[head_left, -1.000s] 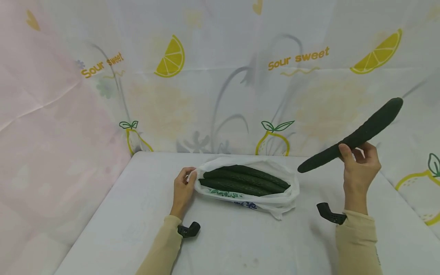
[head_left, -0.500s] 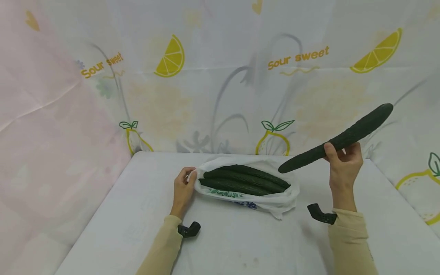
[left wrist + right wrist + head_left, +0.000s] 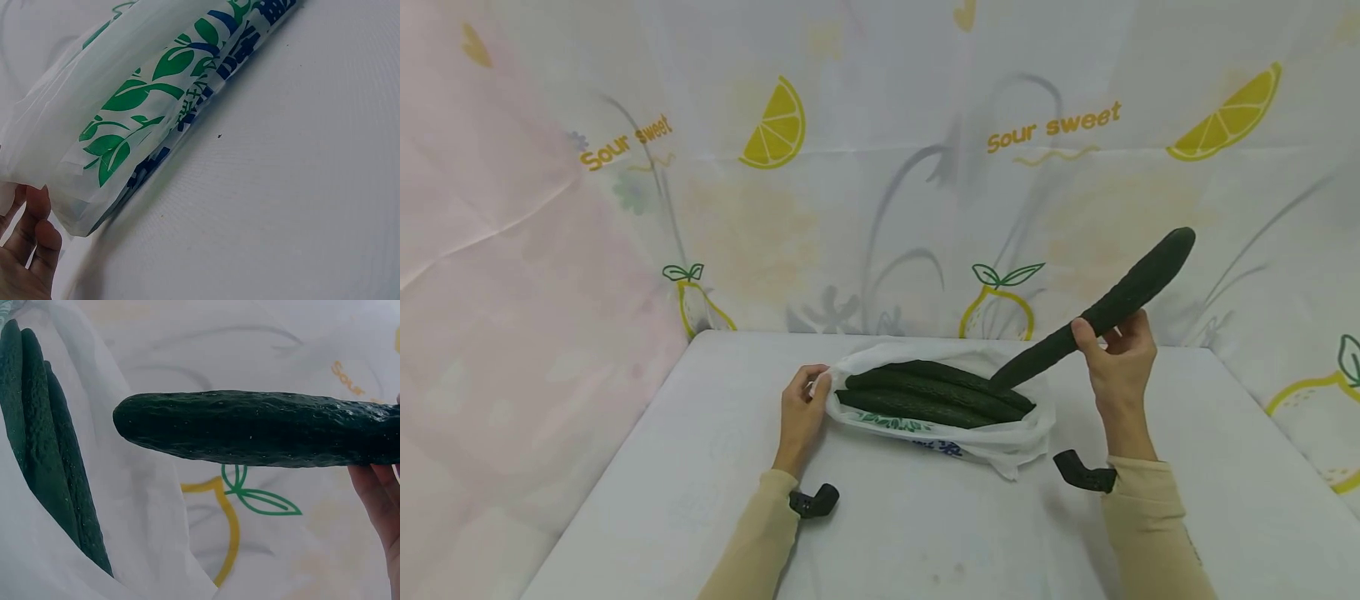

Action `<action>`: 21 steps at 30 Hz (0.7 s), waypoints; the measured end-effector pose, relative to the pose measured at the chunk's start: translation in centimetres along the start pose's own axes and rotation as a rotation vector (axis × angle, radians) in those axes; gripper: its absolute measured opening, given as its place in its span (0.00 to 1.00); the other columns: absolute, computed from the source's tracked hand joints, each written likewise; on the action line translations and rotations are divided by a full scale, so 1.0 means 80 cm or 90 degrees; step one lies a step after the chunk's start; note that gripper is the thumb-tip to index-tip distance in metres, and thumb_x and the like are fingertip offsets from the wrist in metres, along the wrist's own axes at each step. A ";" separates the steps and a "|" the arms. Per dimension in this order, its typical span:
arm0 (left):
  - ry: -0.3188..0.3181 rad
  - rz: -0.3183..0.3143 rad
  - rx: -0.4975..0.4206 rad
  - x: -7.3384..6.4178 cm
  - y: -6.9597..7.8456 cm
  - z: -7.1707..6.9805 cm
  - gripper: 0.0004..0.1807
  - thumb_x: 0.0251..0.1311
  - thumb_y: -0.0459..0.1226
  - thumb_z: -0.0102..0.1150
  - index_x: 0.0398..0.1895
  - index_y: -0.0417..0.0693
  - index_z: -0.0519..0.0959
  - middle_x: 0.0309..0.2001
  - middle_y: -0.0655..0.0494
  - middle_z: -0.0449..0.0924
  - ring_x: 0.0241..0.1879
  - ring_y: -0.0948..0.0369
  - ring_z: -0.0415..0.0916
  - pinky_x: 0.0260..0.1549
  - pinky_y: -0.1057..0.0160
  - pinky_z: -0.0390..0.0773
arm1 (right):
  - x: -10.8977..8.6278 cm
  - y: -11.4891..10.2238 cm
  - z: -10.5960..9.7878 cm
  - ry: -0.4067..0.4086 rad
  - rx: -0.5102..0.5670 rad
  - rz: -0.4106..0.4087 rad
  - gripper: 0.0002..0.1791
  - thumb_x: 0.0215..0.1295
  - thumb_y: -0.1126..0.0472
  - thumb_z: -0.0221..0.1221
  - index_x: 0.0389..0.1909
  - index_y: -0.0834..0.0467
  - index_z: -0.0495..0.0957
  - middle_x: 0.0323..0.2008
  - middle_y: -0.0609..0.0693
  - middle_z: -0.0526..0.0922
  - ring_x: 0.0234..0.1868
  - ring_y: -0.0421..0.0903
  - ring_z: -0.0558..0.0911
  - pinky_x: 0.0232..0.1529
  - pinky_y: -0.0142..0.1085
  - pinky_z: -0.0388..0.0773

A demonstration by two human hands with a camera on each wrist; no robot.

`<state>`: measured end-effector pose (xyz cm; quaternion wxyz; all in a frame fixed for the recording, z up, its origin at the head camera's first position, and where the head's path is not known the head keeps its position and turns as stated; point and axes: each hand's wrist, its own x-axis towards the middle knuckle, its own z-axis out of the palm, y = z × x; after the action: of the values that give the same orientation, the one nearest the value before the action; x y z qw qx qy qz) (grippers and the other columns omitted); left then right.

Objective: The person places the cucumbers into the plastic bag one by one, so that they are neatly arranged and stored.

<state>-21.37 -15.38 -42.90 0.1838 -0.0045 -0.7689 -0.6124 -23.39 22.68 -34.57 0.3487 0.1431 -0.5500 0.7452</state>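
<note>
A long dark green cucumber (image 3: 1097, 317) is gripped near its middle by my right hand (image 3: 1122, 362), tilted with its lower end over the right part of the bag. The white plastic bag (image 3: 1000, 446) lies on its side with its mouth spread wide, showing three cucumbers (image 3: 925, 392) side by side inside. At the bag's left end, my left hand (image 3: 801, 412) pinches the rim between thumb and fingers. Green leaves and blue lettering on the bag (image 3: 119, 144) show in the left wrist view. The right wrist view has the held cucumber (image 3: 250, 428) beside the bagged ones.
The bag rests on a white table (image 3: 925, 533) toward its back edge. Behind stands a white curtain (image 3: 880, 208) printed with lemons and "Sour sweet". A pinkish curtain (image 3: 512, 333) hangs at the left. Each wrist carries a black camera mount (image 3: 815, 501).
My right hand has moved left with the cucumber, bringing its lower end from beside the bag to over its opening, at a steeper tilt. The left hand and the bag stay put.
</note>
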 end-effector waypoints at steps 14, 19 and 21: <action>0.026 0.024 -0.014 0.011 -0.038 0.006 0.10 0.65 0.39 0.54 0.45 0.43 0.77 0.45 0.49 0.79 0.43 0.67 0.73 0.41 0.73 0.70 | -0.011 0.007 0.015 -0.091 -0.135 0.011 0.22 0.49 0.77 0.64 0.44 0.58 0.75 0.36 0.45 0.77 0.39 0.37 0.81 0.33 0.23 0.79; 0.022 0.020 -0.013 0.008 -0.030 0.004 0.10 0.65 0.38 0.54 0.45 0.42 0.77 0.45 0.48 0.79 0.43 0.66 0.72 0.42 0.73 0.69 | -0.020 -0.006 0.029 -0.136 -0.203 -0.001 0.20 0.49 0.78 0.63 0.43 0.60 0.76 0.34 0.39 0.78 0.36 0.32 0.80 0.32 0.22 0.78; 0.018 0.022 -0.007 0.007 -0.023 0.004 0.11 0.66 0.37 0.53 0.45 0.40 0.77 0.46 0.46 0.79 0.43 0.66 0.72 0.41 0.73 0.69 | -0.023 -0.011 0.035 -0.151 -0.221 -0.005 0.19 0.49 0.77 0.63 0.43 0.61 0.76 0.34 0.38 0.78 0.36 0.31 0.80 0.32 0.22 0.77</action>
<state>-22.39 -15.69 -44.54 0.2051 -0.0097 -0.7626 -0.6134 -21.96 19.61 -34.04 0.3037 0.1700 -0.7069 0.6157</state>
